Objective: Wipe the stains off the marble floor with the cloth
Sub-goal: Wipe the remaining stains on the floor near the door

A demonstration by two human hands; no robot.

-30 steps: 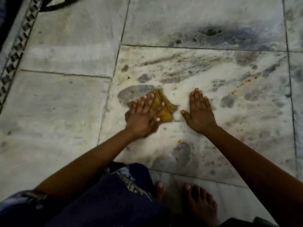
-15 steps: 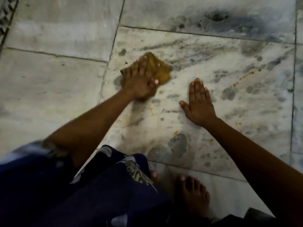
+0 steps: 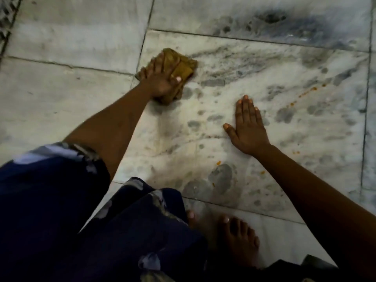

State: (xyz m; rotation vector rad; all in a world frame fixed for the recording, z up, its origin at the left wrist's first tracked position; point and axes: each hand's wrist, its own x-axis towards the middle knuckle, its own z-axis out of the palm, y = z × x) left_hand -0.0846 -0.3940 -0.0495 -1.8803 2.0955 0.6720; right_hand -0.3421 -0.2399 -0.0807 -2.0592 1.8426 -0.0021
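My left hand [image 3: 160, 79] presses flat on a crumpled mustard-yellow cloth [image 3: 183, 67] at the far left corner of a stained marble tile [image 3: 254, 64], fingers spread over it and thumb lying across it. Part of the cloth is hidden under the palm. My right hand [image 3: 247, 127] rests flat on the same tile, fingers straight and together, about a hand's length to the right and nearer to me. Small orange stains [image 3: 305, 93] dot the tile's right side, and a few more orange spots [image 3: 218, 162] lie near my right wrist. Grey damp blotches cover the tile.
My bare feet [image 3: 238, 239] stand on the near tile, next to my dark blue patterned garment [image 3: 101, 220]. A dark smudge [image 3: 272, 17] marks the far tile. A patterned border strip [image 3: 9, 19] runs along the far left edge.
My left hand has pushed the cloth away from me and slightly left, up to the tile's far left corner. My right hand has stayed planted on the floor.
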